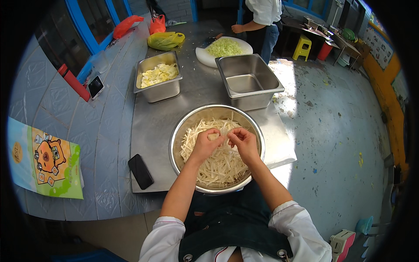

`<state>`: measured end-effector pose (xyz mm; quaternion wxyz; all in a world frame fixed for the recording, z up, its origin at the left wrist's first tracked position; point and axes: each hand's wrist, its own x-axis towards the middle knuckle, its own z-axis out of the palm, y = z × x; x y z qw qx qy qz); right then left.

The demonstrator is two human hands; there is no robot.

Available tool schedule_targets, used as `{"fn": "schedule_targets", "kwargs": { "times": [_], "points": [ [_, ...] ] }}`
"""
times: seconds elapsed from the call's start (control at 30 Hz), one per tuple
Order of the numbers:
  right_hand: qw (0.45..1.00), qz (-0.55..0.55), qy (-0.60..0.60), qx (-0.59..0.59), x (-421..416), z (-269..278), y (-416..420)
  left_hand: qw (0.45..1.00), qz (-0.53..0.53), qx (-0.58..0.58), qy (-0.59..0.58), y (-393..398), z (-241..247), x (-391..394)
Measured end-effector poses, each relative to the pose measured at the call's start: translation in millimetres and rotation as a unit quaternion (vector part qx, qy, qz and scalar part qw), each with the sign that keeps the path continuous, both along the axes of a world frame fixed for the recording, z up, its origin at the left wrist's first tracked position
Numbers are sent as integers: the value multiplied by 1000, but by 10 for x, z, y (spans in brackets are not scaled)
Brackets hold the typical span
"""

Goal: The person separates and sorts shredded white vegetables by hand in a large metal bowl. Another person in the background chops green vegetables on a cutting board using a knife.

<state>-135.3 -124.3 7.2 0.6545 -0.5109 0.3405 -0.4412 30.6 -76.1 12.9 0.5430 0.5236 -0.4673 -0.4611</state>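
A round steel bowl stands at the near edge of the metal table, holding a loose heap of thin pale food strips; which food they are I cannot tell. Above the heap, my left hand and my right hand are close together. Each pinches a few strands between thumb and fingers, and a thin, translucent bunch of strips spans the small gap between them. My fingers hide part of this bunch.
Beyond the bowl are a steel pan of yellowish-white leaf pieces, a bare steel pan and a white cutting board with chopped greens. A black phone lies left. A person stands behind the board.
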Motion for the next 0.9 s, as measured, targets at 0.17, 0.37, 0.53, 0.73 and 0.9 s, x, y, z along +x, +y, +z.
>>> {"fn": "schedule_targets", "kwargs": {
  "times": [0.17,0.37,0.53,0.73,0.9],
  "points": [
    [996,-12,-87,-3,18,14,0,995,95,24,-8,-23,38,85],
    [994,19,96,-40,4,-32,5,999,-12,-21,-36,-2,-45,27],
    [999,3,-34,-29,19,-5,9,994,91,30,-56,-28,-25,105],
    [998,54,16,20,-22,-21,-22,996,11,-15,-90,8,-72,22],
    [991,83,-103,28,-7,0,11,994,90,13,-55,-30,-70,110]
  ]
}}
